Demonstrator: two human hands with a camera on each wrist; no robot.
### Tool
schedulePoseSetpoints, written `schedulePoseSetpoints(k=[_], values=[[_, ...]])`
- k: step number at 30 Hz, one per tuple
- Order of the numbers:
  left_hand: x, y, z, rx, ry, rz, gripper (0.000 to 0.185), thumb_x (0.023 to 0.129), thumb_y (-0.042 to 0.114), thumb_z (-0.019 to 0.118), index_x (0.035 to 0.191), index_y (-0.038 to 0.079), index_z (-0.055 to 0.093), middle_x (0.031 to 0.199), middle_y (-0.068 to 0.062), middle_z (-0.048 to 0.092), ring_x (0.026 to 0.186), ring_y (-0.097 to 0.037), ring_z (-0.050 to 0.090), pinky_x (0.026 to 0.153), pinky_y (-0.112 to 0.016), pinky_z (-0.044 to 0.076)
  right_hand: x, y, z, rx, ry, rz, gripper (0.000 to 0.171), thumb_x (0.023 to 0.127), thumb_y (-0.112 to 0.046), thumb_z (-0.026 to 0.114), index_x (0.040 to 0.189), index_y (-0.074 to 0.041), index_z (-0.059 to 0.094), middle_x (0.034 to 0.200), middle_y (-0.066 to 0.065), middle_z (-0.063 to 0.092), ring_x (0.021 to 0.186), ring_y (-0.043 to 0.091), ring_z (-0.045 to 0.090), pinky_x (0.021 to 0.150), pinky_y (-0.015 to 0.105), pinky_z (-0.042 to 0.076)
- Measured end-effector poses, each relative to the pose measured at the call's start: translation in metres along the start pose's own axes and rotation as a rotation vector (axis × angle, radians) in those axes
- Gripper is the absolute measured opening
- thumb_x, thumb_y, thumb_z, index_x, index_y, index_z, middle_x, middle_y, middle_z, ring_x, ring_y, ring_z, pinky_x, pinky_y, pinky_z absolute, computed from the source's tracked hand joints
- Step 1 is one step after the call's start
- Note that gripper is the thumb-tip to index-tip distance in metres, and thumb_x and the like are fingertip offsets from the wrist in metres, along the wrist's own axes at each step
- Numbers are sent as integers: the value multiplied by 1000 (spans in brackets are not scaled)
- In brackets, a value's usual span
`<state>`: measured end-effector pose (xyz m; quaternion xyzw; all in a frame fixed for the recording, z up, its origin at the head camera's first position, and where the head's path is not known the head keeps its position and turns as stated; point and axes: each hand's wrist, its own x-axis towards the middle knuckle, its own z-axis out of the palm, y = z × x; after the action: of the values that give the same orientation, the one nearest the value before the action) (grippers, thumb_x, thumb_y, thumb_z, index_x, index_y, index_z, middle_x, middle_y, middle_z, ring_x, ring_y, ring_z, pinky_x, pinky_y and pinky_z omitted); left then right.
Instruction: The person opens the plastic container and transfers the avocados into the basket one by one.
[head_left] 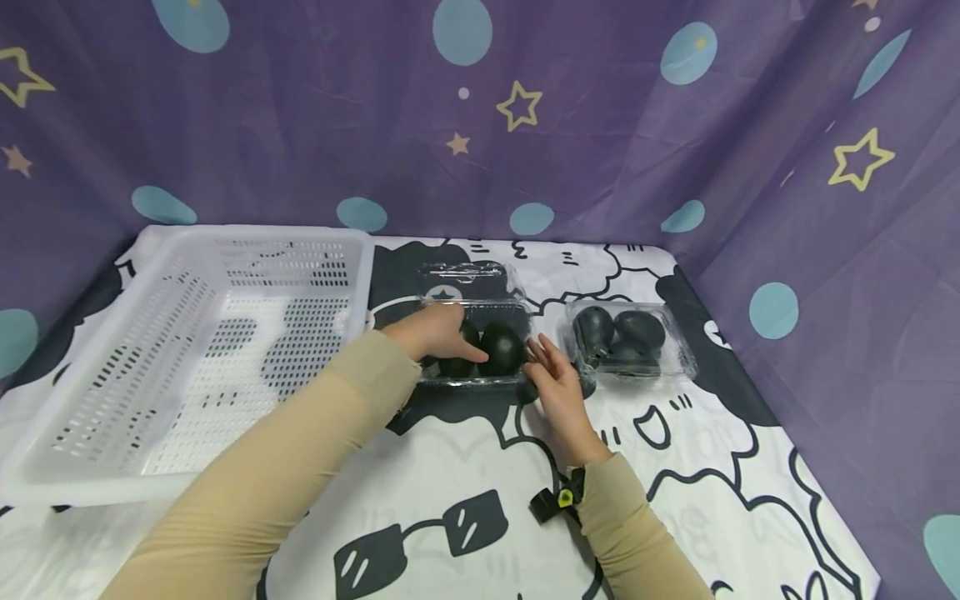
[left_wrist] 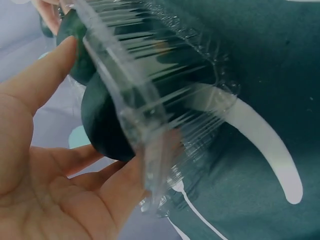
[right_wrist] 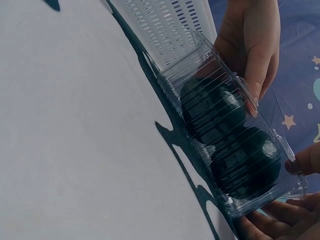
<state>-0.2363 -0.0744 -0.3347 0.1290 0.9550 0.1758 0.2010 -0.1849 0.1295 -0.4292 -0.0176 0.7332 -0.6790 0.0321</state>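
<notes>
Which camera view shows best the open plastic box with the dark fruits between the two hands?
The head view: the whole open plastic box shows with its lid back, between the left hand and the right hand. The right wrist view shows its ribbed side close; the left wrist view only one edge.

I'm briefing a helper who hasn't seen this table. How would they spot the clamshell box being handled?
Right of the white slotted basket, two clear clamshell boxes sit on the cartoon cloth. The open clamshell is the nearer to the basket. Its lid is back and both hands touch it; its neighbour, the closed clamshell, is untouched.
</notes>
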Motion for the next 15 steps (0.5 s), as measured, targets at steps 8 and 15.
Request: schedulePoseSetpoints(k=[8,15], values=[[2,1,6,-13,-8,-4,91,86,49,72,146,-10,38,147,-26,47,136,-38,46,112,-48,41,0,-1,1,3,6,6,60,99,-8,48,156,-5,27,157,14,38,144,31,40,118,49,32],[3,1,7,-77,-14,-37,91,87,46,73,150,-7,32,150,-24,43,138,-37,45,111,-50,42,0,-1,0,8,-1,1,61,99,-8,48,156,-5,27,158,14,36,145,31,38,119,49,31]])
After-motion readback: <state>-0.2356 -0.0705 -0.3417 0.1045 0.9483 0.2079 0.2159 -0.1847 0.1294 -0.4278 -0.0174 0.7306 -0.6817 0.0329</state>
